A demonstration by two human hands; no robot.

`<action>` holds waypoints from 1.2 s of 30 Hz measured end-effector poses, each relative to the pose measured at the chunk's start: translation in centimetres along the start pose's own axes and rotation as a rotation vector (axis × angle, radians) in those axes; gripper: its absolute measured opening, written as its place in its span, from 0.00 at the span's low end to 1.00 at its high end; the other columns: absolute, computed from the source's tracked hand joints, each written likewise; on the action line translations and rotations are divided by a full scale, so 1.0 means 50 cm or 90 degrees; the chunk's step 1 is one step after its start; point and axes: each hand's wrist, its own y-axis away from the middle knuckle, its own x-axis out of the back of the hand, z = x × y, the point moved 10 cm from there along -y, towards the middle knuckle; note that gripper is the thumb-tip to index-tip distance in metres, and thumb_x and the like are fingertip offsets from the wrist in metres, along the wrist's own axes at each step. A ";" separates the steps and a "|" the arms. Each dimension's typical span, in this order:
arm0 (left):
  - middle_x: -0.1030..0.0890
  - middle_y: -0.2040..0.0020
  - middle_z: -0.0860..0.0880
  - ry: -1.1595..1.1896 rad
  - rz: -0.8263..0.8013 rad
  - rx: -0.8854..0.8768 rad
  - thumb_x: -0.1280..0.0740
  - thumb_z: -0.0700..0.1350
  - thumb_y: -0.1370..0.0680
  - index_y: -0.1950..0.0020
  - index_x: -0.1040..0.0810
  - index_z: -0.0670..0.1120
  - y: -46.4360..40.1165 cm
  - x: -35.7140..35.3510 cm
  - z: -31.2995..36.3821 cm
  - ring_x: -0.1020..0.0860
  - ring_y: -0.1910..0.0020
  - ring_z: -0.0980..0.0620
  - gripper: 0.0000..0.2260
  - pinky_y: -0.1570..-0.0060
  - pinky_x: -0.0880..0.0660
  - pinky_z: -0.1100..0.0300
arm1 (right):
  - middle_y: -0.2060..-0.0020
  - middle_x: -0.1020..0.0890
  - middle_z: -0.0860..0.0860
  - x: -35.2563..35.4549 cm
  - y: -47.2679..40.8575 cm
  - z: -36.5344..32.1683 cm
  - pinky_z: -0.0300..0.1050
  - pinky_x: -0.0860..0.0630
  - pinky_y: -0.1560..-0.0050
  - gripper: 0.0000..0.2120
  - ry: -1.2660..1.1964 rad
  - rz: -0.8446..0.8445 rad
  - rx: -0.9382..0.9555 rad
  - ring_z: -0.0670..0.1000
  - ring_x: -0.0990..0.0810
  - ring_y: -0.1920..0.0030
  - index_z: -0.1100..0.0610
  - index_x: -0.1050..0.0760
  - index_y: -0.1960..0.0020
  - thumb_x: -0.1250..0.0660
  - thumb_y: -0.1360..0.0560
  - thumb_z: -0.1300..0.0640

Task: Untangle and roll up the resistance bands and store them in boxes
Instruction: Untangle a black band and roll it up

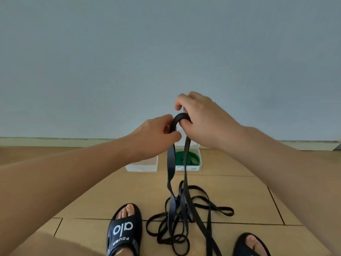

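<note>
Black, flat rubber resistance band (170,163) hangs from two bare hands held out in front of a pale grey wall (166,52). Its top bends into a tight arch between the hands. The left hand (153,134) pinches the left side of that arch, thumb and curled fingers closed on the strap. The right hand (199,117) grips the right side, fingers curled over the top and thumb tucked under the bend. From the hands, two lengths of the band drop straight down to the tan wooden floor (230,182), where they join a loose tangle of black loops (184,218) lying between the person's feet. One long loop of the tangle stretches out toward the right.

Against the wall edge of the floor, behind the hanging strands, stand two small white plastic boxes side by side. The left white box (142,166) is partly hidden by the left wrist; its contents cannot be made out. The right white box (195,168) holds a coiled green resistance band (191,157).

Each foot wears a black slide sandal: the left sandal (124,231) carries white lettering, and the right sandal (248,245) is cut off by the bottom edge of the view.
</note>
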 end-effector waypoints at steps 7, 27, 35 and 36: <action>0.17 0.55 0.58 0.132 -0.006 -0.042 0.32 0.50 0.21 0.47 0.24 0.57 0.034 0.024 0.050 0.19 0.51 0.56 0.03 0.48 0.22 0.56 | 0.64 0.21 0.46 0.077 0.032 -0.035 0.41 0.31 0.66 0.07 -0.110 0.071 -0.017 0.45 0.25 0.67 0.53 0.22 0.49 0.37 0.20 0.60; 0.18 0.62 0.50 0.050 -0.021 -0.055 0.29 0.53 0.22 0.54 0.22 0.46 0.015 0.067 0.065 0.19 0.60 0.52 0.11 0.55 0.22 0.57 | 0.52 0.15 0.60 0.087 0.025 0.084 0.48 0.14 0.53 0.08 -0.523 0.119 -0.259 0.51 0.14 0.61 0.60 0.19 0.47 0.37 0.19 0.67; 0.15 0.61 0.49 0.039 -0.034 -0.124 0.33 0.50 0.18 0.54 0.27 0.47 0.026 0.073 0.103 0.15 0.60 0.57 0.09 0.59 0.22 0.66 | 0.51 0.18 0.58 0.063 0.051 0.135 0.46 0.16 0.49 0.10 -0.736 0.017 -0.325 0.53 0.15 0.53 0.62 0.19 0.41 0.34 0.20 0.69; 0.15 0.63 0.48 0.026 -0.029 -0.137 0.33 0.50 0.17 0.54 0.27 0.47 0.029 0.076 0.108 0.16 0.62 0.56 0.09 0.62 0.23 0.67 | 0.50 0.17 0.56 0.058 0.055 0.131 0.48 0.16 0.45 0.14 -0.741 -0.030 -0.320 0.54 0.14 0.48 0.60 0.20 0.38 0.34 0.21 0.70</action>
